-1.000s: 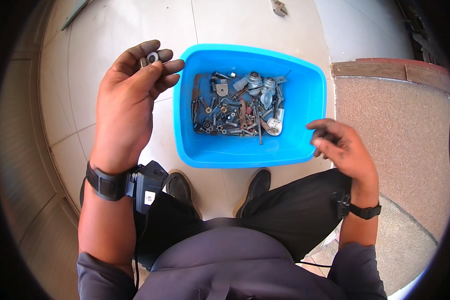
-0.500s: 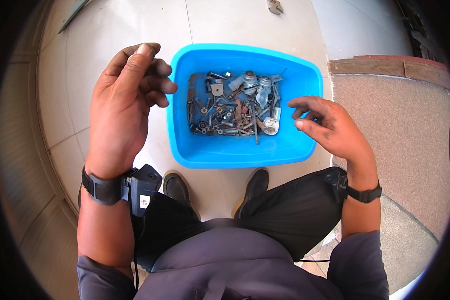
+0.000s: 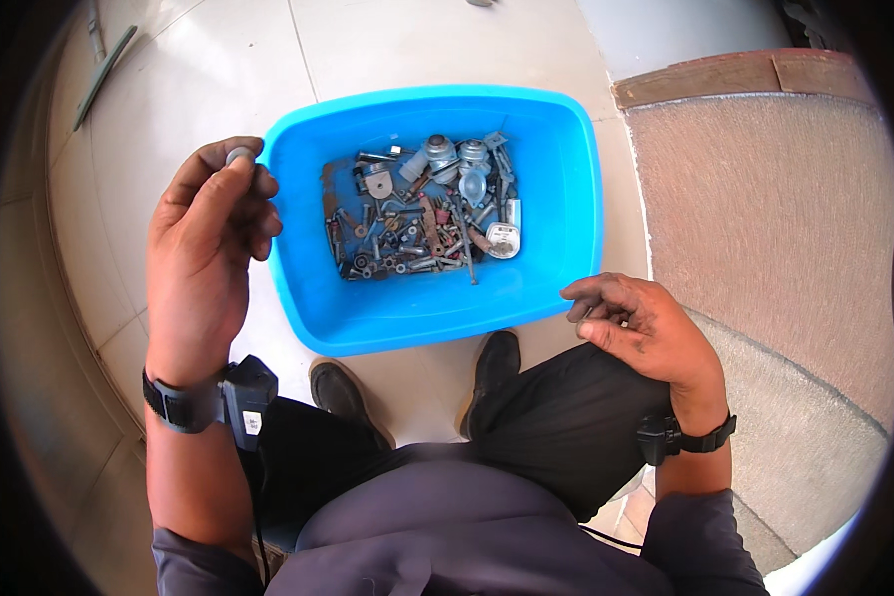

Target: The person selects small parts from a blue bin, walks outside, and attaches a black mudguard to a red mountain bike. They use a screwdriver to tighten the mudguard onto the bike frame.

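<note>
blue tub (image 3: 566, 199) sits on the pale tiled floor (image 3: 387, 40) ahead of my shoes, its floor holding a heap of small metal parts (image 3: 422, 214). my left hand (image 3: 209, 248) hangs just outside the tub's left rim, fingers pinched shut on a small grey metal piece (image 3: 239, 155). my right hand (image 3: 646, 328) rests on my knee, loosely curled, holding nothing i can see. the heap lies right of the left-hand grip, which is the nearer one; the piece's long axis is unreadable.

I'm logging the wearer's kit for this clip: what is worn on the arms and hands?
Both hands are bare, no gloves. The left hand has a black wrist strap carrying a small black box with a white label and a thin cable. The right hand has a black wristband. Dark grey sleeves cover the upper arms.
</note>
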